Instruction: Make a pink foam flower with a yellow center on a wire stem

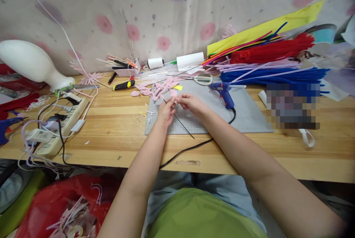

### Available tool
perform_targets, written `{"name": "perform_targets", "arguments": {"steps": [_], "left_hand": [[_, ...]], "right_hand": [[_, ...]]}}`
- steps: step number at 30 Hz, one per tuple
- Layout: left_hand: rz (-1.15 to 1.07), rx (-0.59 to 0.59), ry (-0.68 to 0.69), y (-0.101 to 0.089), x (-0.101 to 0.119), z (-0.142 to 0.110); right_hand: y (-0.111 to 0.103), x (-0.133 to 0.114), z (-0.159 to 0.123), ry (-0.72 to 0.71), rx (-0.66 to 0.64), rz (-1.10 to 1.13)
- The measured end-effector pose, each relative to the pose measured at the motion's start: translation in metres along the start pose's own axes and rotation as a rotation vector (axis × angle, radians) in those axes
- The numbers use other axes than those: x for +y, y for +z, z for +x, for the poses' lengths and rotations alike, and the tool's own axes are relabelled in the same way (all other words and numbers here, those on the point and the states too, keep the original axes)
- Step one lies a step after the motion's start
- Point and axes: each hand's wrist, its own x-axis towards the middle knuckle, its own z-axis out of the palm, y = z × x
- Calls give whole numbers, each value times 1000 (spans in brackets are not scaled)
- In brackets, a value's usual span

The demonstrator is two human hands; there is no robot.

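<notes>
Over the grey cutting mat [244, 119], both my hands meet at the fingertips. My left hand [165, 114] is closed around a thin dark stem [183, 125], which slants down to the right out of the fingers. A small pink fuzzy piece [173, 93] shows at the top of the fingers. My right hand [191, 104] pinches at that piece's lower end; the exact grip is too small to make out. Just behind lie bent pink pipe cleaners [158, 89]. A blue glue gun [226, 94] rests to the right of my hands, with scissors [203, 79] behind.
A yellow-black utility knife [123, 85] and a box of sticks [126, 70] stand back left. Bundles of blue pipe cleaners [271, 79] and red ones [271, 51] lie back right. Left are a power strip [62, 128] and a white foam head [33, 60]. A black cable [185, 150] crosses the front.
</notes>
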Motion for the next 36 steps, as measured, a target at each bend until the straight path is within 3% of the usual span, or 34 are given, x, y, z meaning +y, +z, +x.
{"name": "perform_targets", "arguments": {"steps": [7, 15, 25, 33, 36], "left_hand": [[28, 0, -19, 1, -4, -2], [-87, -133, -130, -4, -1, 1], [-121, 27, -41, -4, 0, 7], [-41, 51, -15, -1, 0, 4], [-69, 48, -28, -3, 3, 5]], "right_hand": [[-9, -3, 0, 41, -49, -9], [-11, 4, 1, 40, -211, 53], [5, 6, 1, -244, -40, -406], [-4, 4, 5, -266, -101, -398], [-2, 8, 6, -191, -119, -350]]}}
